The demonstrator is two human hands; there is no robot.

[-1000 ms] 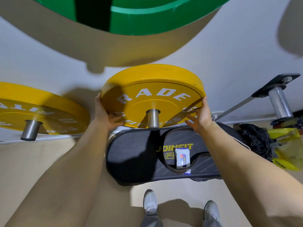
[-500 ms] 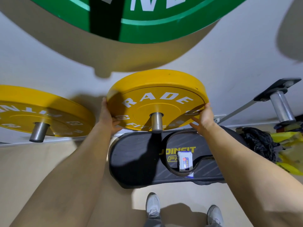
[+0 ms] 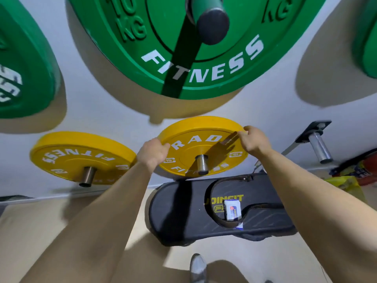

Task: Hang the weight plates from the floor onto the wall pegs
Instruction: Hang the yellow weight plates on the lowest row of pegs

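Head cam only. Plate (image 3: 195, 148) is on its peg (image 3: 201, 164), low on the wall, and the peg end pokes out through the hub. Left hand (image 3: 152, 154) is curled round the left rim. Right hand (image 3: 254, 140) is curled over the upper right rim. Both grip the plate and neither is free. Handling, my read: a rubber-coated bumper, stiff and heavy enough to want two hands. The smooth face gives no purchase, so the rim at opposite sides is the right hold. Keep fingers off the back edge, where the plate meets the wall. It looks seated or nearly so; I can't tell whether it's flush. Writing: this plate reads "RAD", with the rest lost under the right hand's shadow, then "FIT" low on the face and small logo marks at each side. Left plate (image 3: 81, 154), also yellow and on its own peg, reads "FITNESS". Green plate (image 3: 183, 48) above reads "FITNESS" and "KG". Spare peg (image 3: 319, 148) to the right is bare. Board (image 3: 183, 211) on the floor reads "JOINFIT", partly covered by a belt (image 3: 224, 181). The print on the packet (image 3: 231, 210) is too small to read.
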